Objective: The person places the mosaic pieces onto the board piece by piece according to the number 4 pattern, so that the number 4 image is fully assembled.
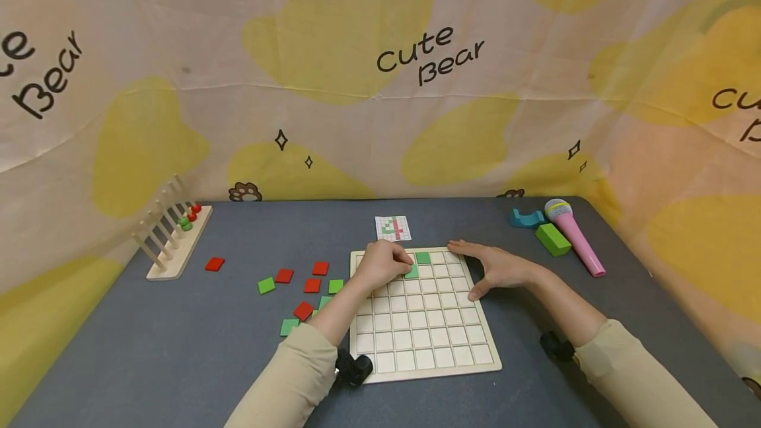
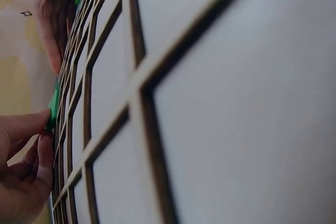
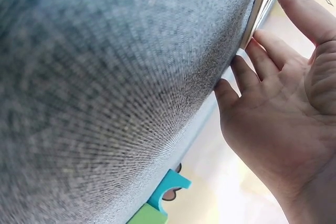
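Observation:
A pale wooden board with a grid of white squares lies on the table. My left hand is over its upper left part, and thumb and finger pinch a green square tile at the grid. A second green tile sits in a square of the top row. At the board's upper right corner is my right hand, fingers extended, thumb at the right edge. In the right wrist view the right hand's fingers reach the board's edge.
Loose red tiles and green tiles lie left of the board. Behind it is a small pattern card. A peg rack with beads stands far left. A pink microphone, green block and blue arch block are right.

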Action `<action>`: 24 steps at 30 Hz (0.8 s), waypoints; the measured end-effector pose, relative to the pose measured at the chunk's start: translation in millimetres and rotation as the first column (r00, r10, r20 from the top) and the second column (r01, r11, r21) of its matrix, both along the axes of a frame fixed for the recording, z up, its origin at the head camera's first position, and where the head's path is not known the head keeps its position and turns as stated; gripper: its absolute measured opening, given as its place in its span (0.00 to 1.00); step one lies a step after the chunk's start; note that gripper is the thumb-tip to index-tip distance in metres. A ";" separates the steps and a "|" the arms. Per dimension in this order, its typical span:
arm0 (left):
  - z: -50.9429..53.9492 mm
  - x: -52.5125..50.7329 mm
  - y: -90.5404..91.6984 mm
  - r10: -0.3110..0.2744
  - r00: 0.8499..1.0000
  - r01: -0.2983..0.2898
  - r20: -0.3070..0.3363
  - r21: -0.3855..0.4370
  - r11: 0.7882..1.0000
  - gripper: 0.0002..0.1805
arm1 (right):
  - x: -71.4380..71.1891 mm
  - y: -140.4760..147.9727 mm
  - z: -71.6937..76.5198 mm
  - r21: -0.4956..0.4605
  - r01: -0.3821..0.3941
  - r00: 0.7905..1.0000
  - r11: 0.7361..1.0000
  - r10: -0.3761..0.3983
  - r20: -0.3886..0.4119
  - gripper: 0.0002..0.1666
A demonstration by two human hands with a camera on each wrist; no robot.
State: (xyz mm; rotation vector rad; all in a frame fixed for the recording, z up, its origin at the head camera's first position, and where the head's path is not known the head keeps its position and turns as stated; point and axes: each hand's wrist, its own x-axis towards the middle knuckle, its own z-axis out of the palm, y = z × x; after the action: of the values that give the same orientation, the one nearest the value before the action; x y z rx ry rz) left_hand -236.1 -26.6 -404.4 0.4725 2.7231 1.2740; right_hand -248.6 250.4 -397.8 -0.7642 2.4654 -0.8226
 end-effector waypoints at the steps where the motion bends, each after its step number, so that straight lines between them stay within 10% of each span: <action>1: 0.2 -0.1 0.2 0.004 1.000 -0.004 -0.001 -0.001 1.000 0.03 | 0.0 0.0 0.0 0.000 -0.001 1.000 1.000 0.001 -0.001 0.66; 24: 23.7 -9.9 -16.0 -0.027 0.999 0.027 0.020 -0.003 1.000 0.06 | -2.1 1.5 -2.8 0.001 0.002 1.000 1.000 -0.002 0.000 0.67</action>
State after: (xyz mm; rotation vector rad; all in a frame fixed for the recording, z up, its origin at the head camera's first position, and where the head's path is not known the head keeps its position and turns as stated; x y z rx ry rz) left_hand -246.0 -42.6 -380.8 0.4915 2.6926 1.2609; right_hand -250.7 251.9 -400.6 -0.7611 2.4668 -0.8224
